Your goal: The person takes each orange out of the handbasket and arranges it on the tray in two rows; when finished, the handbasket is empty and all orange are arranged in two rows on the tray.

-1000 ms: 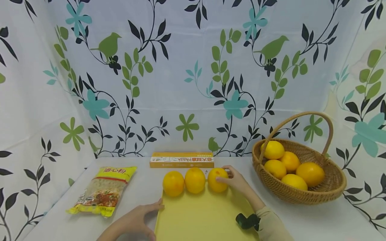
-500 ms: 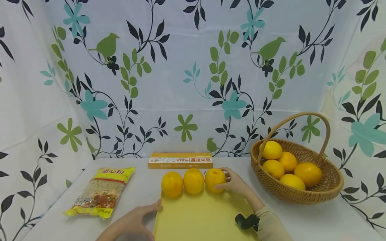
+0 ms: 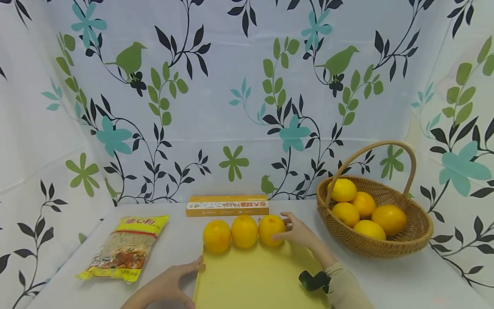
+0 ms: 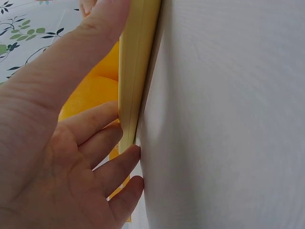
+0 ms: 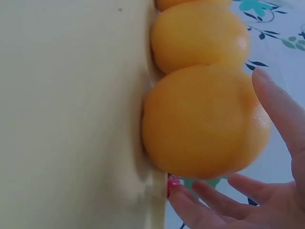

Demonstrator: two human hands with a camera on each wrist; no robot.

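Observation:
Three oranges stand in a row along the far edge of a yellow tray (image 3: pixel 251 274): a left orange (image 3: pixel 217 237), a middle orange (image 3: pixel 244 232) and a right orange (image 3: pixel 272 230). My right hand (image 3: pixel 302 234) is spread round the right side of the right orange, its thumb in front and its fingers behind. In the right wrist view, the fingers (image 5: pixel 224 200) lie loosely below this orange (image 5: pixel 205 121), the thumb near its side. At the tray's left edge, my left hand (image 3: pixel 170 283) rests with extended fingers, which touch the tray's side (image 4: pixel 131 86) in the left wrist view.
A wicker basket (image 3: pixel 413 244) of orange and yellow fruit stands at the right. Behind the oranges lies a pasta box (image 3: pixel 227 206). A yellow-ended food bag (image 3: pixel 125 249) lies left of the tray. Patterned cloth (image 3: pixel 204 107) hangs behind the white table (image 3: pixel 166 251).
The head view has turned slightly right, shifting everything left in it. My right thumb sits a little lower on the right orange. Oranges, tray and left hand keep their places.

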